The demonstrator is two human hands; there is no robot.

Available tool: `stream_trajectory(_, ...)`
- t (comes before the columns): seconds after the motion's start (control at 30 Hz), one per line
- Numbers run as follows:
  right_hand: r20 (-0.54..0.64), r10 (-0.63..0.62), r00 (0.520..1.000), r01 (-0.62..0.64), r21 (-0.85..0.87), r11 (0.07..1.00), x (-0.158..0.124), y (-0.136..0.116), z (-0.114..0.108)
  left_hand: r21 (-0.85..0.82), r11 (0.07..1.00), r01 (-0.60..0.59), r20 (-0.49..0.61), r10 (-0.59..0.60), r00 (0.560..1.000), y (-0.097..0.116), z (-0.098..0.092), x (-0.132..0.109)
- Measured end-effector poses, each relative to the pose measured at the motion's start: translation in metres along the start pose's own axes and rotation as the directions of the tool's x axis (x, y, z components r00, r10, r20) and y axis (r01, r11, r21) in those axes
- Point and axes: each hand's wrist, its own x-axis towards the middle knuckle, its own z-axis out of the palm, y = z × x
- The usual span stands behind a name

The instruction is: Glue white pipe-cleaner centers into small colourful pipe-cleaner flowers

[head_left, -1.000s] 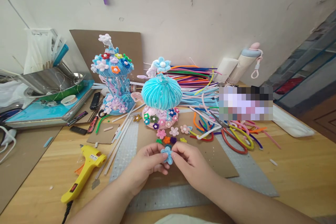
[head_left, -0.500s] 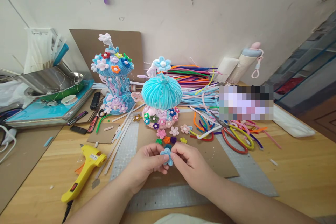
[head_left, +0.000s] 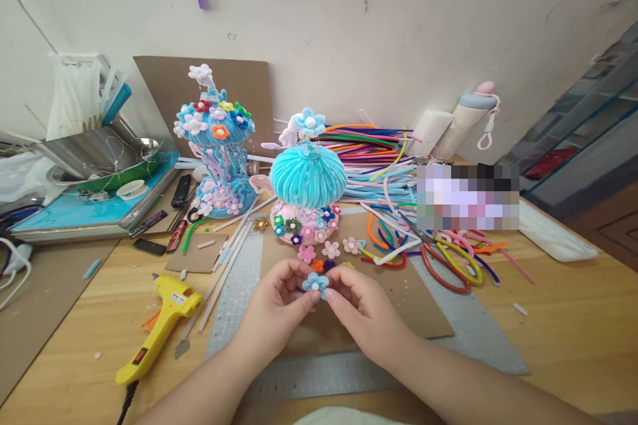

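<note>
A fuzzy, white-centred blue flower (head_left: 316, 285) sits between left grip (head_left: 274, 300) and right grip (head_left: 365, 305).

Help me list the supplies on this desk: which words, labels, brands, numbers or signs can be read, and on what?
No text is legible.
Glue gun: label too small and blurred.
Red-and-black sticks: pale markings, too small.
Wall: small scribble, no readable letters.
Gray mat: grid lines; any numbers too faint.

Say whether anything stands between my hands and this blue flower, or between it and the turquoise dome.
The left hand and right hand hold the blue flower, nothing visible between. Loose flowers lie between it and the turquoise dome.
</note>
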Motion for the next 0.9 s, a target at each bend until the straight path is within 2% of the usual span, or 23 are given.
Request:
stream_trajectory(0.1,0.056,0.060,0.997,-0.064,0.089,0.994,-0.0007,0.0019,0.0014,-0.019,1.000,-0.023,0.010,0.023,1.000,-0.0005,0.0004,-0.0013)
stream_trajectory(0.17,0.075,0.109,0.991,-0.120,0.161,0.980,0.0003,0.0028,0.0024,0.028,0.996,-0.086,-0.009,0.086,0.996,-0.0009,0.0002,-0.0033)
stream_trajectory(0.27,0.084,0.167,0.982,-0.184,0.284,0.941,0.0030,0.0028,0.0036,0.274,0.928,-0.254,-0.050,0.278,0.959,-0.0004,-0.0010,-0.0062)
stream_trajectory(0.33,0.100,0.190,0.977,-0.213,0.334,0.918,0.0046,0.0026,0.0042,0.427,0.849,-0.312,-0.022,0.355,0.935,0.0007,-0.0020,-0.0073)
stream_trajectory(0.4,0.120,0.194,0.974,-0.225,0.365,0.904,0.0054,0.0030,0.0048,0.483,0.816,-0.317,0.002,0.361,0.933,0.0020,-0.0028,-0.0074)
stream_trajectory(0.63,0.112,0.168,0.979,-0.196,0.331,0.923,0.0041,0.0068,0.0070,0.513,0.801,-0.308,-0.031,0.376,0.926,0.0032,-0.0034,-0.0056)
stream_trajectory(0.77,0.100,0.200,0.975,-0.222,0.353,0.909,0.0038,0.0059,0.0070,0.656,0.673,-0.342,0.011,0.444,0.896,0.0016,-0.0040,-0.0066)
stream_trajectory(0.9,0.150,0.222,0.963,-0.266,0.411,0.872,0.0054,0.0040,0.0061,0.736,0.572,-0.362,0.034,0.503,0.863,0.0009,-0.0040,-0.0088)
